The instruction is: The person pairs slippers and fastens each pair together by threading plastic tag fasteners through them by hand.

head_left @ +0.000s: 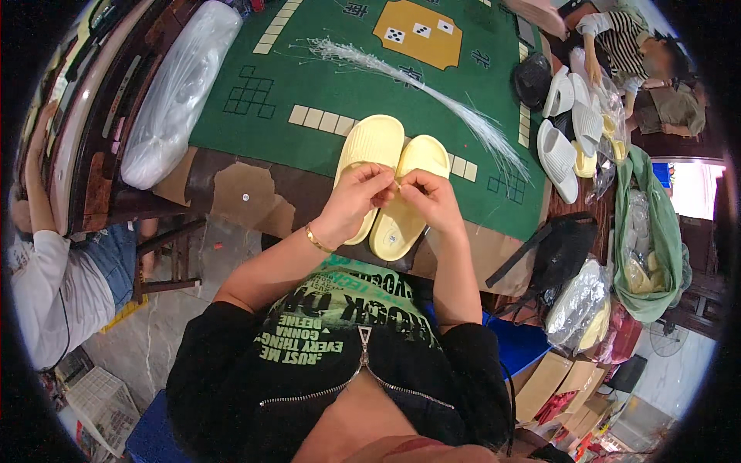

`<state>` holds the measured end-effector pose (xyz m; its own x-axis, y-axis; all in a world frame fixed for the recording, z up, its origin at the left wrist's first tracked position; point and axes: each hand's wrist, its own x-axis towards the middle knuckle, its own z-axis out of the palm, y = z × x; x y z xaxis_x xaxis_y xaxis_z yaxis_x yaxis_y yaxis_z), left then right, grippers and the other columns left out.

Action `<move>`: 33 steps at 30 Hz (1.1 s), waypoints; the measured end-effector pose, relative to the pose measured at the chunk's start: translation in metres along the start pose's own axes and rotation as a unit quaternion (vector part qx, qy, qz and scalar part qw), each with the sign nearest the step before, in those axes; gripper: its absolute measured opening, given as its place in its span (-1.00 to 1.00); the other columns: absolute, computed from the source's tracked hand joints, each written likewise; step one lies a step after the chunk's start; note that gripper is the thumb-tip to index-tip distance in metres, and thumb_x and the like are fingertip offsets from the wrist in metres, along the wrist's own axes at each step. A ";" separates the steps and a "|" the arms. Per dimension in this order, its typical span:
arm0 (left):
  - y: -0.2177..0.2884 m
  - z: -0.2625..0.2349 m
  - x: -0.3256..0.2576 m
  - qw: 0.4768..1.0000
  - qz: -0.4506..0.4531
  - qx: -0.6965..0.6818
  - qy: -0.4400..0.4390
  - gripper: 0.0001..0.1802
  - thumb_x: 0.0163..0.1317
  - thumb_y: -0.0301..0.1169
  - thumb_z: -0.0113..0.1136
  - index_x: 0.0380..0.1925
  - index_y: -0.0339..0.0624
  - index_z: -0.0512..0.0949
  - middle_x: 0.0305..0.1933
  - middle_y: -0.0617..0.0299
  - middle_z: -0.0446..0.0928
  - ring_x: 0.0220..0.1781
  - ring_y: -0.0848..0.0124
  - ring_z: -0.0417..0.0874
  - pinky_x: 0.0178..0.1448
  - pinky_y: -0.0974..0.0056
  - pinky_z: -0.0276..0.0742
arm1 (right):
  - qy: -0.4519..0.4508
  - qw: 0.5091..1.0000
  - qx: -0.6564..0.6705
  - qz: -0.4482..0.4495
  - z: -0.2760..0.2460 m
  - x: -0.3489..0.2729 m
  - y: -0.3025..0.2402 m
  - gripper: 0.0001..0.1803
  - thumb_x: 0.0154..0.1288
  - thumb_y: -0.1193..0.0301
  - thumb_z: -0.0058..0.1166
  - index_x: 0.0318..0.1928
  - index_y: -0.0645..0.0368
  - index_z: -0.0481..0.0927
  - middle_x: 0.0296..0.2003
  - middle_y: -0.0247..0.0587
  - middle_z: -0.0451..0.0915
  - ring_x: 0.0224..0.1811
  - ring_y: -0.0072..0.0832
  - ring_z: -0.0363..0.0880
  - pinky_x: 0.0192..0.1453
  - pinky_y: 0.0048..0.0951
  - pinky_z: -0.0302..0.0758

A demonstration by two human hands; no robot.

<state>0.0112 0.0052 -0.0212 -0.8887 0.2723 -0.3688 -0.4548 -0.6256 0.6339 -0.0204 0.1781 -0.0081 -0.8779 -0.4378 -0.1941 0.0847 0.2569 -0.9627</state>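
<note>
Two pale yellow slide slippers, a left one (373, 143) and a right one (397, 234), lie side by side at the near edge of the green table mat. My left hand (356, 197) is over the left slipper, fingers pinched together. Close beside it, my right hand (432, 199) is pinched too, above the right slipper. The fingertips of both hands nearly meet between the slippers' straps. What they hold is too small to make out. Beyond the slippers, a loose bundle of thin, clear plastic strands (432, 86) stretches across the mat.
Grey slippers (557, 158) and a black bag (562, 245) lie at the right. A green sack (650, 285) holds wrapped slippers. A long plastic-wrapped bundle (181, 96) rests at the left edge. One person (65, 285) sits at left; another (625, 46) is at upper right.
</note>
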 end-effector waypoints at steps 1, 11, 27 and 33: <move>-0.001 0.000 -0.001 1.000 -0.007 0.001 -0.003 -0.88 0.26 -0.35 0.04 -0.30 -0.15 0.46 -0.38 0.34 0.50 -0.39 0.58 0.46 -0.28 0.47 0.39 | 0.009 1.000 0.002 0.003 0.001 0.000 0.000 -0.92 0.13 0.48 0.05 -0.40 0.25 0.51 -0.53 -0.49 0.47 -0.47 -0.75 0.35 -0.38 -0.65 0.33; -0.006 -0.003 -0.002 1.000 -0.010 0.029 -0.008 -0.85 0.27 -0.32 0.04 -0.32 -0.15 0.48 -0.39 0.35 0.49 -0.40 0.59 0.46 -0.28 0.48 0.40 | 0.023 0.999 -0.015 -0.030 0.002 -0.001 -0.003 -0.92 0.14 0.48 0.05 -0.41 0.26 0.51 -0.52 -0.47 0.49 -0.45 -0.74 0.38 -0.37 -0.65 0.35; 0.008 0.002 -0.011 0.996 -0.061 -0.036 -0.051 -0.83 0.27 -0.29 0.05 -0.32 -0.13 0.50 -0.44 0.37 0.48 -0.45 0.61 0.44 -0.32 0.49 0.39 | 0.160 0.978 0.127 -0.036 0.004 0.000 0.005 -0.94 0.17 0.51 0.00 -0.42 0.23 0.50 -0.52 -0.48 0.48 -0.46 -0.76 0.39 -0.33 -0.70 0.32; 0.044 0.021 -0.026 0.994 -0.071 0.002 -0.089 -0.69 0.32 -0.33 -0.12 -0.06 -0.26 0.46 -0.47 0.31 0.45 -0.48 0.57 0.43 -0.37 0.48 0.37 | 0.205 0.965 0.160 -0.020 0.005 0.004 0.007 -0.93 0.18 0.51 -0.01 -0.40 0.23 0.52 -0.53 -0.47 0.47 -0.47 -0.75 0.37 -0.35 -0.70 0.30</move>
<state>0.0132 -0.0147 0.0305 -0.8121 0.4825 -0.3282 -0.5754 -0.5687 0.5878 -0.0209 0.1741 -0.0169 -0.9906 -0.0477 -0.1285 0.1313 -0.0605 -0.9895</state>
